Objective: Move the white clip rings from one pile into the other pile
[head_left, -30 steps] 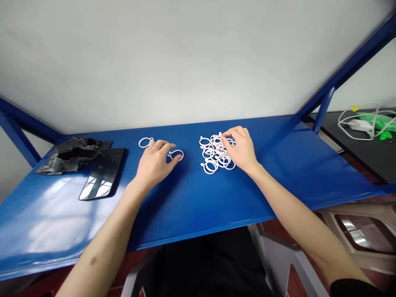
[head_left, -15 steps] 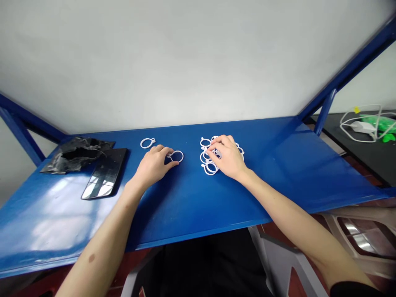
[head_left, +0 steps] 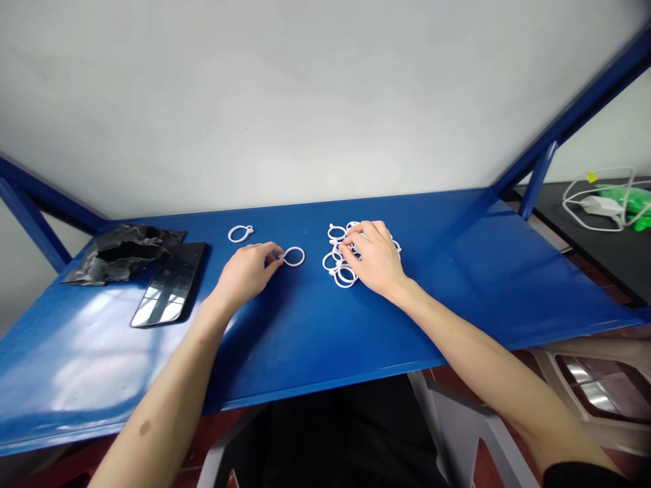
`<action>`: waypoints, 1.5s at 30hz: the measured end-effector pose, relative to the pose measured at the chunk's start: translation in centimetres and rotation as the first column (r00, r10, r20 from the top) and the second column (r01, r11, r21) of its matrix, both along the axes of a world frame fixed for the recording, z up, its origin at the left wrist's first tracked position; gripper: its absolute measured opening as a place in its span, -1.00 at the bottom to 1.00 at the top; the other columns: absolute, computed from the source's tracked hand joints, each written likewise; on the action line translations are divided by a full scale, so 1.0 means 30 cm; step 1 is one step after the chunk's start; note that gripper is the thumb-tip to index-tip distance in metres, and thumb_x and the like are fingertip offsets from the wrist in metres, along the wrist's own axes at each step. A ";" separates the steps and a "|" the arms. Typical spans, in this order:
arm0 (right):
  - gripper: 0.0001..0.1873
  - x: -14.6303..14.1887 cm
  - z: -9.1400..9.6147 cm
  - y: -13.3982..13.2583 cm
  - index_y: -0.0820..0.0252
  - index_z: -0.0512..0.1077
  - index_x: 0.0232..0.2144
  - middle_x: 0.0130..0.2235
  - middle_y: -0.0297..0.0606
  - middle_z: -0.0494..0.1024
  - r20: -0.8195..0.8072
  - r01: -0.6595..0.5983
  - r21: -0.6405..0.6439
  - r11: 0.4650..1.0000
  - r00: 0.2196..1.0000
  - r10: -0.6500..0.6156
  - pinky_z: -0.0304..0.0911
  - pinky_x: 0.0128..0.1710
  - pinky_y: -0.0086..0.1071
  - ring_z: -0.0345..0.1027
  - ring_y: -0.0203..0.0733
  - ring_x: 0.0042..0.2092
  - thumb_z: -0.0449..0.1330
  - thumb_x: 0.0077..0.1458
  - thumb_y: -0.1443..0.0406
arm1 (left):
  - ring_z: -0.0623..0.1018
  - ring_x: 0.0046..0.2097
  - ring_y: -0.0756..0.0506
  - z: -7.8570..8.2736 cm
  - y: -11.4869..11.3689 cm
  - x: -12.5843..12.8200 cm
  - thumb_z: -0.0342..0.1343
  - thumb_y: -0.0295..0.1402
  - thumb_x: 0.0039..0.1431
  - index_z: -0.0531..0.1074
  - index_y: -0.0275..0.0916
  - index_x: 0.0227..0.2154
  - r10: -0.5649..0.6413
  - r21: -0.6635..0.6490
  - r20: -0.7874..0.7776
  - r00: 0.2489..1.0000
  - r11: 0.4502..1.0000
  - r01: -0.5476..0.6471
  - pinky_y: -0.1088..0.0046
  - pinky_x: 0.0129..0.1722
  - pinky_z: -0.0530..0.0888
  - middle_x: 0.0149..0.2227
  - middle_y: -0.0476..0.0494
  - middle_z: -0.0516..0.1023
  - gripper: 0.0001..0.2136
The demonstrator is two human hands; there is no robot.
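My left hand [head_left: 249,271] pinches a white plastic curtain ring [head_left: 304,256] by its small eyelet, between thumb and fingertips. The loop points right, on or just above the blue tabletop [head_left: 325,325]. Behind that hand, apart from it, lies another white curtain ring [head_left: 230,236]. My right hand [head_left: 376,257] is closed over a small heap of white curtain rings [head_left: 346,285], its thumb and forefinger drawn together at the heap's left side. The palm and fingers hide part of the heap, so I cannot tell whether a ring is pinched there.
On the left lie a black phone [head_left: 170,285] and a crumpled black plastic bag [head_left: 114,261], touching or overlapping. A pale wall [head_left: 325,102] stands behind the tabletop. To the right, a dark surface [head_left: 584,244] holds a white cable with a charger [head_left: 603,206] and green plastic [head_left: 635,200].
My left hand has shifted slightly left and now holds its ring by the eyelet, with the loop clear of the fingers. At the heap's left side, one ring has moved slightly left.
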State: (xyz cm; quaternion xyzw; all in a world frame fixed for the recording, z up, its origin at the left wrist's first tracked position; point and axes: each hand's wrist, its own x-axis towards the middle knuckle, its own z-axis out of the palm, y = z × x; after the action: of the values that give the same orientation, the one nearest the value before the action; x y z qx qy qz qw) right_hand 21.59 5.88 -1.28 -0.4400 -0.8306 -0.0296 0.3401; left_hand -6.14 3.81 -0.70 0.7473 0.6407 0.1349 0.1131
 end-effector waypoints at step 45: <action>-0.81 -0.059 0.022 -0.093 0.19 0.51 -0.15 -0.21 -0.25 0.66 -0.222 -0.306 -0.036 0.951 0.931 0.291 0.41 -0.24 -0.41 0.55 -0.28 -0.24 0.08 0.41 0.31 | 0.63 -0.31 -0.06 0.041 -0.107 0.202 0.13 -0.14 0.30 0.62 -0.16 -0.23 -0.131 0.200 0.521 0.843 0.979 0.029 0.46 -0.27 0.51 -0.25 -0.05 0.72 -0.75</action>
State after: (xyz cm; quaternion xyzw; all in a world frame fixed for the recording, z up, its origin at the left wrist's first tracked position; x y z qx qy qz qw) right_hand 19.82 3.09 -0.61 -0.3207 -0.8468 0.0991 0.4125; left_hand -0.08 0.59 0.53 0.7140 0.5373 0.3903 0.2219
